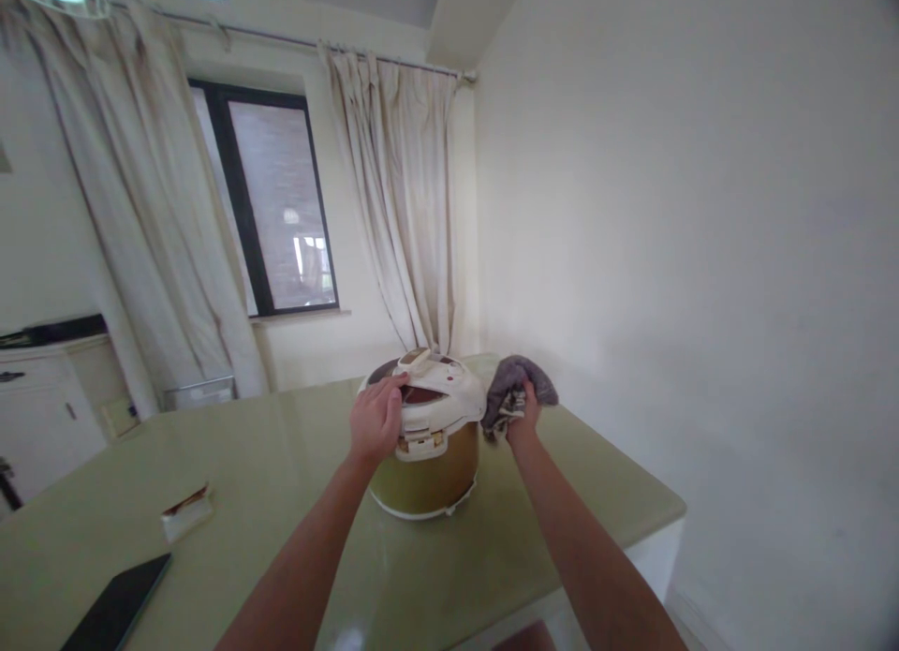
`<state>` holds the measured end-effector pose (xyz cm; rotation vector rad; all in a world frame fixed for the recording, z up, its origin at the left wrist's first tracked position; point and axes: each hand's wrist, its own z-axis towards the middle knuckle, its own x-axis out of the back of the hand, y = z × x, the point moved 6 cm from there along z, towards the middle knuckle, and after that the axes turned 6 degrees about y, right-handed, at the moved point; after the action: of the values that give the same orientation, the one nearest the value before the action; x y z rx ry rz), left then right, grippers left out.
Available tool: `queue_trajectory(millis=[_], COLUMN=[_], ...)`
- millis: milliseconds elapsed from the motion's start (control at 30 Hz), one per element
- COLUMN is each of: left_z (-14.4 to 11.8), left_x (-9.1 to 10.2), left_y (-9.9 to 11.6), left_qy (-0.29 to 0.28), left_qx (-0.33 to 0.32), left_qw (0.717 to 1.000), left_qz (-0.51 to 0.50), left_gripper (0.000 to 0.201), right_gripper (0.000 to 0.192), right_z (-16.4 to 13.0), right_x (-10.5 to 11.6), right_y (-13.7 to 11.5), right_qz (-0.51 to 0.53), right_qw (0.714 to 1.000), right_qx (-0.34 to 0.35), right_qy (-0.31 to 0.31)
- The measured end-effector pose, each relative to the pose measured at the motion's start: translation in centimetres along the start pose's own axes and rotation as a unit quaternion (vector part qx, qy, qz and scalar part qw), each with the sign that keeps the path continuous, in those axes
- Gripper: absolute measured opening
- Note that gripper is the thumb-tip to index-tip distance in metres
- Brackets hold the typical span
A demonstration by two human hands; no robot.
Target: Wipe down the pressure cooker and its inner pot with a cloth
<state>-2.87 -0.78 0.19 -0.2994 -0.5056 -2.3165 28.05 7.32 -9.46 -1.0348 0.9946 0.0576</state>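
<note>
A rounded electric cooker (439, 478) with a white lid and a shiny gold-toned body stands upright on the pale green table (281, 501). My left hand (377, 419) rests on the left side of its lid, the fingers laid across the top near the handle. At the cooker's right side, my right hand (525, 415) grips a bunched grey-purple cloth (523, 377) with a patterned patch. The cloth is beside the lid's right edge; whether it touches the lid I cannot tell.
A dark flat tablet-like object (118, 606) and a small white packet (186, 514) lie on the table at the left. A white wall (667, 258) runs along the right. Behind are curtains (400, 183), a window (281, 201) and a white cabinet (49, 417).
</note>
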Motion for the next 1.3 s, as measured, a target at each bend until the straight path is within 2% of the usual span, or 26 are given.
queue_trajectory(millis=[100, 167, 233, 300, 333, 367, 400, 433, 467, 533, 600, 667, 733, 800, 867, 933, 1033, 1100, 1200, 1300], left_z=[-0.1, 0.0, 0.3, 0.7, 0.8, 0.8, 0.7, 0.4, -0.1, -1.5, -3.1, -4.1, -4.5, -4.5, -4.4, -4.3, -4.3, -4.4, -4.5, -4.7], left_x=[0.0, 0.0, -0.1, -0.1, -0.1, -0.2, -0.2, -0.3, -0.4, -0.8, -1.5, -2.2, -2.8, -3.1, -3.1, -3.0, -2.7, -2.4, -1.3, 0.4], left_y=[0.0, 0.0, 0.0, -0.1, 0.0, 0.2, 0.5, 1.2, 2.0, 4.4, 6.9, 8.3, 8.6, 8.4, 8.0, 7.8, 7.7, 7.6, 7.1, 6.1], left_qy=[0.0, 0.001, -0.002, -0.006, -0.008, -0.01, -0.011, -0.01, -0.009, -0.006, -0.014, -0.015, -0.008, 0.002, 0.01, 0.008, -0.007, -0.017, -0.022, -0.028], left_qx=[0.0, -0.001, 0.002, 0.015, 0.027, 0.041, 0.055, 0.065, 0.066, 0.04, -0.011, -0.04, -0.051, -0.058, -0.063, -0.068, -0.078, -0.088, -0.113, -0.164], left_qw=[1.0, 1.0, 1.0, 1.0, 0.999, 0.999, 0.998, 0.997, 0.996, 0.996, 0.995, 0.993, 0.992, 0.991, 0.99, 0.99, 0.991, 0.99, 0.988, 0.983], left_qz=[0.005, 0.008, 0.012, 0.018, 0.02, 0.023, 0.028, 0.038, 0.051, 0.085, 0.099, 0.106, 0.113, 0.121, 0.124, 0.12, 0.112, 0.109, 0.107, 0.076], left_gripper=[0.049, 0.048, 0.047, 0.042, 0.039, 0.036, 0.035, 0.034, 0.034, 0.036, 0.044, 0.046, 0.043, 0.042, 0.042, 0.043, 0.043, 0.042, 0.041, 0.047], right_gripper=[0.04, 0.033, 0.031, 0.039, 0.045, 0.048, 0.05, 0.049, 0.045, 0.036, 0.034, 0.042, 0.054, 0.061, 0.059, 0.057, 0.059, 0.058, 0.051, 0.051], right_z=[-0.3, -2.3, -5.3, -8.4, -9.5, -10.0, -9.7, -8.7, -7.1, -3.5, -1.3, -1.0, -2.5, -5.2, -8.6, -11.8, -14.6, -13.9, -9.6, -4.7], right_x=[-3.0, -4.0, -3.9, -3.5, -3.4, -3.4, -3.5, -3.7, -3.9, -4.1, -4.2, -3.4, -1.2, 2.2, 5.9, 8.4, 8.3, 7.0, 4.8, 2.7], right_y=[-2.4, -4.5, -6.6, -7.9, -8.2, -8.2, -8.1, -7.8, -7.4, -5.5, -3.3, -1.3, 0.9, 3.5, 6.2, 8.5, 8.8, 7.6, 5.2, 3.0], right_qz=[-0.062, -0.148, -0.226, -0.287, -0.311, -0.326, -0.331, -0.325, -0.305, -0.238, -0.179, -0.156, -0.157, -0.185, -0.263, -0.323, -0.33, -0.309, -0.248, -0.19], right_qw=[0.995, 0.974, 0.932, 0.871, 0.842, 0.826, 0.827, 0.847, 0.881, 0.951, 0.979, 0.985, 0.985, 0.981, 0.965, 0.946, 0.935, 0.939, 0.964, 0.981], right_qx=[0.016, 0.086, 0.194, 0.29, 0.32, 0.334, 0.333, 0.313, 0.272, 0.142, 0.046, 0.011, -0.003, -0.012, -0.006, 0.013, 0.128, 0.154, 0.093, 0.037], right_qy=[-0.078, -0.148, -0.206, -0.275, -0.303, -0.316, -0.309, -0.281, -0.238, -0.135, -0.082, -0.075, -0.076, -0.055, -0.008, 0.016, -0.001, 0.004, 0.016, -0.023])
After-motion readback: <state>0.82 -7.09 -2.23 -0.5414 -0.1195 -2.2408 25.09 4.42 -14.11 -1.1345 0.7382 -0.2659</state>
